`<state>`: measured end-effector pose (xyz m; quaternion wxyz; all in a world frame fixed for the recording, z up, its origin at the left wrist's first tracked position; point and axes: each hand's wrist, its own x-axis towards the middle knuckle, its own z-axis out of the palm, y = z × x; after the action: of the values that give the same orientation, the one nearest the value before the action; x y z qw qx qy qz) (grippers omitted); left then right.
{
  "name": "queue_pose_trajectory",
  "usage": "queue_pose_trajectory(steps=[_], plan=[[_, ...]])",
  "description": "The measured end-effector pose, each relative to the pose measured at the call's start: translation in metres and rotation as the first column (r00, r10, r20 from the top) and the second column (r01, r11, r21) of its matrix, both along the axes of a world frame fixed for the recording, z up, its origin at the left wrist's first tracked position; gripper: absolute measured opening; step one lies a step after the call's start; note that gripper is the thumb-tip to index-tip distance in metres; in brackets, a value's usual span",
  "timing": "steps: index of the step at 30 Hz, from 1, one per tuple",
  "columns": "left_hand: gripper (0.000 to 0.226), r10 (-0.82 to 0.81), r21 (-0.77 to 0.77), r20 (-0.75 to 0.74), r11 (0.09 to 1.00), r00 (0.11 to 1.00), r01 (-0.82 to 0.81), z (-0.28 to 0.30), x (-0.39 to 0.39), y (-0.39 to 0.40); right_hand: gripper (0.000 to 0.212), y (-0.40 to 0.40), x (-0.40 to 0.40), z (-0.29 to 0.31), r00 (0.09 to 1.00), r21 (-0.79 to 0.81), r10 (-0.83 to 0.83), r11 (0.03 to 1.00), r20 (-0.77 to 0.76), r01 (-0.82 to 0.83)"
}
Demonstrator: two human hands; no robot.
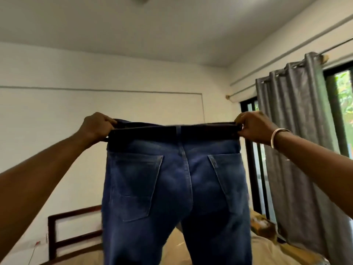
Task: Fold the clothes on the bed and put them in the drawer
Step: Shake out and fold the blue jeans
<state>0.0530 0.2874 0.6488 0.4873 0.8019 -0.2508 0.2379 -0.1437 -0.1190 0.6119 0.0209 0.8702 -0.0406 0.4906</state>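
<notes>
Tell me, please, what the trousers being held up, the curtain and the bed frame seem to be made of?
Trousers: blue denim, faded patches, stitched back pockets. Curtain: grey woven fabric with a slight sheen, hanging in folds. Bed frame: probably dark-stained wood, smooth rails.

Head camera, facing forward, seemingly tilted upward, close behind raised jeans [175, 188]

Bare arms, one bangle

Both forearms are bare, with no sleeves in view. The left hand [97, 125] wears nothing. By the right hand [255, 128], a thin pale metal bangle [275, 136] circles the wrist.
</notes>
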Motion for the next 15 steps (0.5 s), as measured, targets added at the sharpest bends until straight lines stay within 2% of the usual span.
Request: queue_pose_trajectory(steps=[2, 4, 6, 8, 10, 13, 15], plan=[[0.036, 0.062, 0.224, -0.025, 0.973, 0.998, -0.054, 0.007, -0.001, 0.011, 0.020, 0.005, 0.009, 0.001, 0.990, 0.002, -0.116, 0.993, -0.083, 0.116], [0.042, 0.128, 0.423, -0.083, 0.902, 0.988, -0.081, 0.007, -0.007, 0.017, 0.024, 0.012, 0.015, -0.001, 0.990, 0.037, -0.108, 0.993, -0.088, 0.112], [0.043, 0.140, 0.512, -0.124, 0.857, 0.982, -0.058, 0.002, -0.012, 0.023, 0.023, 0.020, 0.018, -0.006, 0.991, 0.083, -0.078, 0.993, -0.108, 0.087], [0.041, 0.118, 0.516, -0.198, 0.856, 0.973, 0.002, -0.006, -0.011, 0.025, 0.011, 0.021, 0.021, -0.012, 0.988, 0.143, -0.009, 0.989, -0.155, 0.032], [0.036, 0.117, 0.465, -0.221, 0.885, 0.968, -0.001, -0.016, -0.005, 0.024, 0.015, 0.023, 0.021, -0.018, 0.979, 0.153, 0.087, 0.987, -0.184, -0.059], [0.025, 0.168, 0.404, -0.207, 0.912, 0.964, -0.072, -0.026, -0.001, 0.024, 0.022, 0.026, 0.019, -0.021, 0.974, 0.045, 0.154, 0.988, -0.166, -0.149], [0.028, 0.192, 0.385, -0.316, 0.921, 0.929, -0.059, -0.026, -0.002, 0.024, 0.039, 0.032, 0.020, -0.026, 0.962, -0.081, 0.170, 0.978, -0.215, -0.191]])
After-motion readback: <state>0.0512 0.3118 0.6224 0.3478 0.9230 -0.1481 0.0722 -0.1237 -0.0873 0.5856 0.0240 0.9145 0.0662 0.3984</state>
